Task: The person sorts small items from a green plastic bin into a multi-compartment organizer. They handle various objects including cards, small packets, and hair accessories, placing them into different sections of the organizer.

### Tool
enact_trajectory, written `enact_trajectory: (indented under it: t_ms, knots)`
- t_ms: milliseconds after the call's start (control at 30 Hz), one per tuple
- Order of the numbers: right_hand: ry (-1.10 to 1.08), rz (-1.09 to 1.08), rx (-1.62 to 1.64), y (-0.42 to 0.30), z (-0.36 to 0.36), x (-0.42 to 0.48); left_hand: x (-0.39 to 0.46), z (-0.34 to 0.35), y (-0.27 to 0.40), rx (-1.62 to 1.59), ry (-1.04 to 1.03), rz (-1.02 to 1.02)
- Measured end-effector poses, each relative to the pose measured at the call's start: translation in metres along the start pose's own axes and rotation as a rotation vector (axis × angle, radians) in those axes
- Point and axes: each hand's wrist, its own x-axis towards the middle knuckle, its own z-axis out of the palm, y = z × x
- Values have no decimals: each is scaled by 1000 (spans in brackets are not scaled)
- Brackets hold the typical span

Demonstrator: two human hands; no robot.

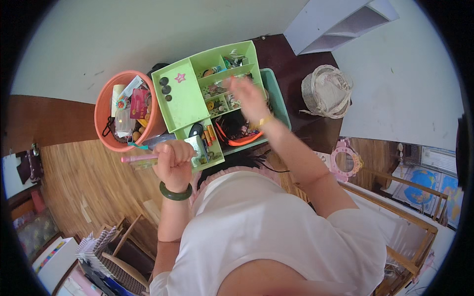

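Observation:
My left hand (173, 159), with a dark green bangle at the wrist, is closed around a slim pink pen-like stick (140, 158). It is held at the near left corner of a light green divided organizer tray (185, 105). My right hand (247, 97), blurred, hovers over the tray's small right compartments; whether it pinches anything is unclear. Inside the left section lie three dark round discs (166, 90) and a pink star (180, 77). The front section holds orange batteries (209, 135), a black oval object (196, 130) and a pale box (197, 147).
Left of the tray stands an orange bucket (99, 111) full of odds and ends. A teal bin (284, 118) sits under the tray, with an orange-rimmed container (240, 143) nearby. A white wicker basket (307, 92) rests on the dark table (289, 70), near a white shelf (314, 24).

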Motion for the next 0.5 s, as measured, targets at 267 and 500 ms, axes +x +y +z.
enact_trajectory:
  t_ms: [267,500]
  knots:
    - [-114,49,-1184,18,-27,114,-7,4,-11,-2,42,-282]
    - [-417,-427,-980,14,6,106,-13,-2,-17,-55,118,-325]
